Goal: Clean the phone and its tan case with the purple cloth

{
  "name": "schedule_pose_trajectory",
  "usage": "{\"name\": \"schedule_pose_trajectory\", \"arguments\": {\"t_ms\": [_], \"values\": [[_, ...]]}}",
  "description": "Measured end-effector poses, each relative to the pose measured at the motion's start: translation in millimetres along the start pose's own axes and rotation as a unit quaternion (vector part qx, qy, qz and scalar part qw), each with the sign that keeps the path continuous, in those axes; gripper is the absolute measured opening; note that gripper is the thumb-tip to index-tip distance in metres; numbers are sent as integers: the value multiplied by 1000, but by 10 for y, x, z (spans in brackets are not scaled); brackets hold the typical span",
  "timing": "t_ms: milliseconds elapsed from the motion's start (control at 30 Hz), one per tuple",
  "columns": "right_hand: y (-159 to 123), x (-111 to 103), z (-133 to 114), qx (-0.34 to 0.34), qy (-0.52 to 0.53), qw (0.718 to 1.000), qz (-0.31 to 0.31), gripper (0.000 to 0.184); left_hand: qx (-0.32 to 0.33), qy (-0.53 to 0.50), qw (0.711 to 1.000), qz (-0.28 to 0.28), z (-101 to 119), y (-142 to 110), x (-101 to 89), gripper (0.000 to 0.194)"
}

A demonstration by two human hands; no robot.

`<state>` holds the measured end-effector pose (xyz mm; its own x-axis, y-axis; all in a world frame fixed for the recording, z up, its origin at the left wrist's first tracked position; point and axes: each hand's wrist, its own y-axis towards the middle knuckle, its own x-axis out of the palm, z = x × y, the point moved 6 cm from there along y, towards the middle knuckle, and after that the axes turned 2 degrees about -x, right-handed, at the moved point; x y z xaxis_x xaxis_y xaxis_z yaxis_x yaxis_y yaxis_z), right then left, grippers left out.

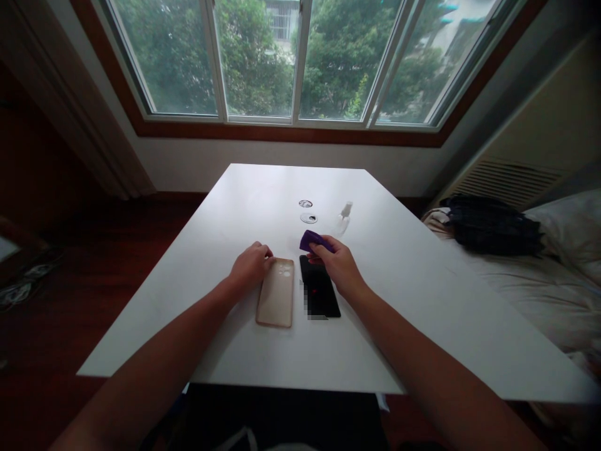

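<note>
Well, the left hand [252,263] curls at the far-left corner of a beige rectangular phone case [276,299], camera-end away, gripping or not I can't tell. Beside it on the white table [413,275], a glossy black phone [327,289] points lengthwise away, far end leaning left beneath the nearer right hand [342,266], which pinches a purple cloth-like piece [308,241].

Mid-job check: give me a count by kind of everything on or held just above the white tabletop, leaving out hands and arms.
Phone case: 1
Dark phone: 1
Purple item in the right hand: 1
Small round items: 2
Spray bottle: 1
Total: 6
</note>
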<state>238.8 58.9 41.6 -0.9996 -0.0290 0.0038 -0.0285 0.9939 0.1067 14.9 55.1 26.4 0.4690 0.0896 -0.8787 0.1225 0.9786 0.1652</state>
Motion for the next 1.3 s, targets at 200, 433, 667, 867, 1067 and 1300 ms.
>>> {"name": "schedule_pose_trajectory", "arguments": {"t_ms": [200, 433, 667, 867, 1067, 1300], "values": [[7, -79, -68, -45, -76, 996, 24, 36, 2, -92, 996, 21, 62, 8, -1, 19], [7, -158, -165, -122, -159, 979, 31, 28, 50, -213, 975, 49, 299, -56, -93, 21], [-262, 116, -470, -316, -244, 911, -106, 39, 71, -290, 951, 85, 368, -131, -124, 21], [-422, 280, -573, -377, -306, 857, -174, 49, 105, -353, 921, 126, 334, -158, -140, 18], [-440, 322, -587, -407, -316, 840, -169, 47, 123, -386, 903, 140, 351, -198, -164, 21], [-420, 281, -573, -387, -278, 868, -136, 30, 121, -372, 910, 139, 417, -276, -192, 24]]}}
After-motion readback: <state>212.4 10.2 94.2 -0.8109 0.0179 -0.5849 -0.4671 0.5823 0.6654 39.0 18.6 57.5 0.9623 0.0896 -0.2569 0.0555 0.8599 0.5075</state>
